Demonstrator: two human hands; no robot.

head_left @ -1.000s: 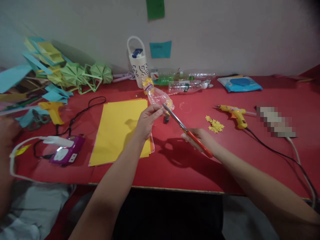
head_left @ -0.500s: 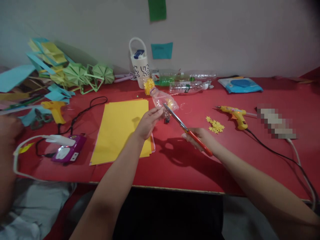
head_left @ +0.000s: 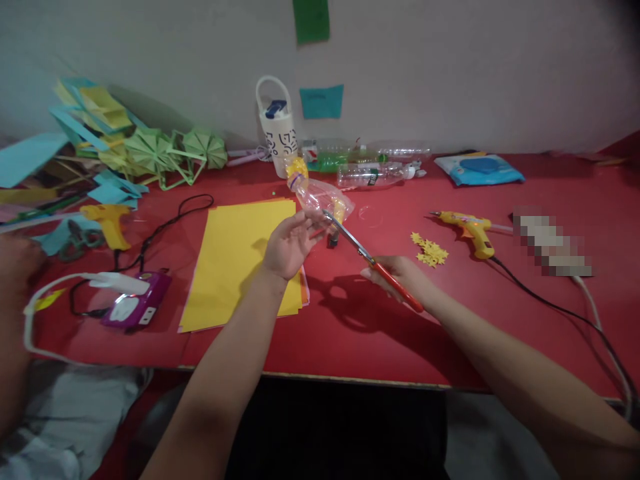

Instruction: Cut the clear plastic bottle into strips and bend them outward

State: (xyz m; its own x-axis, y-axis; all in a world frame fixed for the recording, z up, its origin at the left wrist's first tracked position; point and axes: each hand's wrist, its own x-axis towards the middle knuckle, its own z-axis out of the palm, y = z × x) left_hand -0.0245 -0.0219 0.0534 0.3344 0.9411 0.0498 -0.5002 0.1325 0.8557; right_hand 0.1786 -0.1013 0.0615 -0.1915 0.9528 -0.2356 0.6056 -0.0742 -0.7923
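The red-handled scissors are in my right hand, their blades pointing up and left to the clear plastic bottle piece. That piece has a yellow ruffled top and leans to the left. My left hand is at its lower left edge, thumb and fingers around the rim near the blade tips; the exact contact is blurred. A small black-ended item shows just under the piece.
Yellow paper sheets lie left of centre. Yellow stars and a glue gun are to the right. Plastic bottles and a white tumbler stand or lie behind. At far left is another person's hand.
My left hand has turned and its fingers have spread more at the piece's edge. The plastic piece has shifted slightly left. The scissors have barely moved.
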